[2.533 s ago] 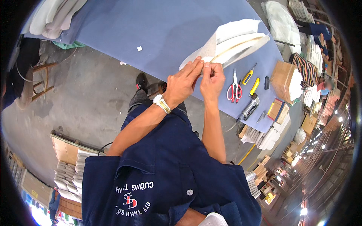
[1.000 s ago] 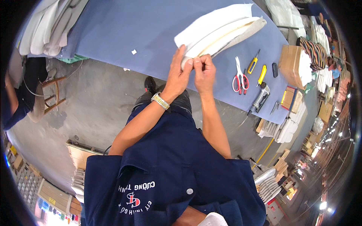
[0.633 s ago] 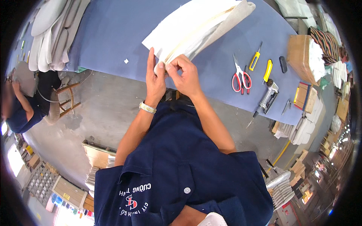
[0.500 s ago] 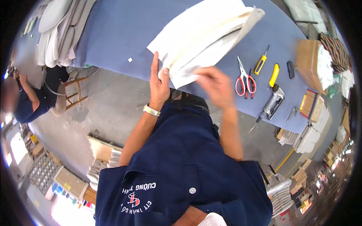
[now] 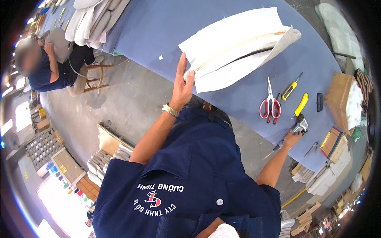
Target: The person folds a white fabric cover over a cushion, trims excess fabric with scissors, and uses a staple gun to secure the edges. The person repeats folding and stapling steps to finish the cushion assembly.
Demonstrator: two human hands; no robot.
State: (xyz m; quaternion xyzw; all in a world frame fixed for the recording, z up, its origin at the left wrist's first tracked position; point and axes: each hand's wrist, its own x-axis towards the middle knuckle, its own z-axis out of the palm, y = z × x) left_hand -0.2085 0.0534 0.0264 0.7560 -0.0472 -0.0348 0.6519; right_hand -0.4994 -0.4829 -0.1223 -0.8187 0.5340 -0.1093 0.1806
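A large folded white fabric cover lies on the blue table. My left hand pinches its near corner with the thumb, the fingers stretched upward. Far to the right, my right hand closes around a grey metal hand tool at the table's near edge. Between the two hands lie red-handled scissors, a yellow-handled screwdriver and a yellow utility knife.
A small black object and an open cardboard box sit at the table's right end. White padded pieces are stacked at the far left. A seated co-worker works beside a wooden stool. Stacks of parts stand on the floor.
Both hands were together on the cover's corner. My right hand has let go and swung right and down to the grey tool. My left hand stays on the corner.
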